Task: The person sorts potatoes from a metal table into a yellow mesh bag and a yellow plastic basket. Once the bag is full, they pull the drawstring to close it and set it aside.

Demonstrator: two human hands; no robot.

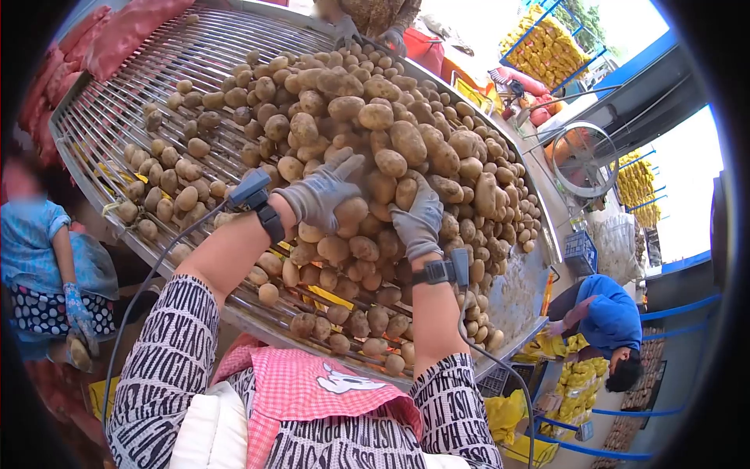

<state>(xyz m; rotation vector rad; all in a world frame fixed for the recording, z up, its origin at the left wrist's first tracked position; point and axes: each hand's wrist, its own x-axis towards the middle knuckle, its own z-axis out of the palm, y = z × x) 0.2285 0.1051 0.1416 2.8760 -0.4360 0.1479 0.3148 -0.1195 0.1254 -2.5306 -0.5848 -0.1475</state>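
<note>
A large heap of brown potatoes (pixel 376 116) covers the slatted metal sorting table in front of me. My left hand (pixel 322 191), in a grey glove, lies against the near side of the heap with its fingers stretched out and apart. A potato (pixel 351 212) sits beside its palm. To the right, my right hand (pixel 420 219), gloved alike, has thumb and fingers around a potato (pixel 405 192). Its fingertips are partly hidden among the potatoes. Smaller potatoes (pixel 187 198) lie scattered over the rods at left.
The sorting table's rods (pixel 211 39) show at upper left, near pink sacks (pixel 129 39). Another person's gloved hands (pixel 393 39) are at the far edge. One person (pixel 47 250) stands at left; another in blue (pixel 608 316) bends near yellow sacks (pixel 574 391). A fan (pixel 584 159) stands right.
</note>
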